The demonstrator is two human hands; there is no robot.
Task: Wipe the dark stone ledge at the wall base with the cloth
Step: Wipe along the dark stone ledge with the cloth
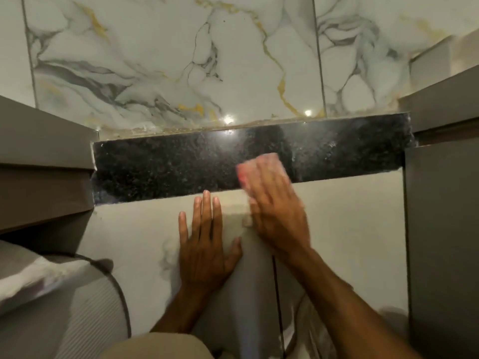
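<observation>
The dark speckled stone ledge (168, 167) runs across the middle of the view, between the marble wall above and a pale tile below. My right hand (274, 208) presses a pink and white cloth (255, 165) flat onto the ledge right of centre; both are blurred by motion. My left hand (204, 244) lies flat on the pale tile just below the ledge, fingers spread, with nothing in it. Its fingertips stop short of the ledge's front edge.
Grey-brown cabinet panels (44, 161) close the ledge in on the left, and more grey panels (440, 208) on the right. White marble tiles with gold veins (181, 60) rise behind. A ribbed grey rounded object (85, 312) sits at the lower left.
</observation>
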